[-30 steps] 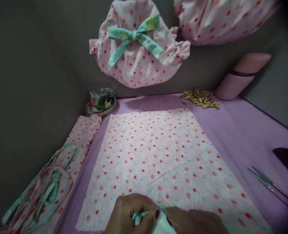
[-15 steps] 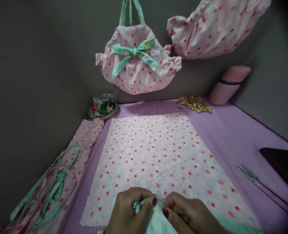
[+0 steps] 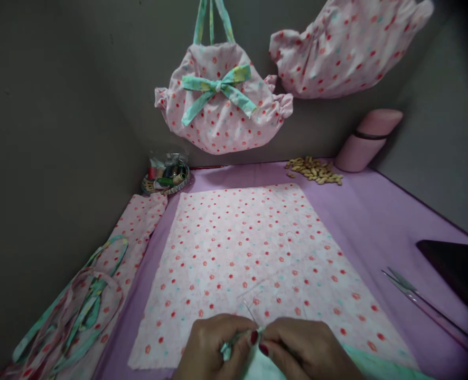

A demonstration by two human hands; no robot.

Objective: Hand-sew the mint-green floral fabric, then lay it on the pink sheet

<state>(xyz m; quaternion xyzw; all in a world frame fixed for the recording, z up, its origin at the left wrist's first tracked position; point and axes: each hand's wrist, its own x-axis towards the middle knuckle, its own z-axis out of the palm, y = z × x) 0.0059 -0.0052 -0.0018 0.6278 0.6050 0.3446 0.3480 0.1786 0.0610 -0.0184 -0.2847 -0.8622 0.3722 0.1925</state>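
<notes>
At the bottom centre, my left hand (image 3: 220, 345) pinches the gathered edge of a mint green cloth (image 3: 263, 364). My right hand (image 3: 303, 345) pinches the same edge just to the right, the fingertips of both hands almost touching. A thin needle (image 3: 250, 310) sticks up and to the left from between the fingertips. Beneath and beyond the hands, a pink cloth with red flowers (image 3: 237, 237) lies flat. More mint fabric runs out to the right of my right hand.
Scissors (image 3: 412, 293) and a black object (image 3: 456, 264) lie right. Peanuts (image 3: 315, 170) and a pink bottle (image 3: 366, 142) stand at the back right, a thread basket (image 3: 166, 182) back left. Straps (image 3: 87, 306) lie left. A bag with a bow (image 3: 222, 105) hangs above.
The needle now shows more fully, pointing up and left. My fingertips have come closer together, bunching the mint cloth between them. The view has shifted slightly.
</notes>
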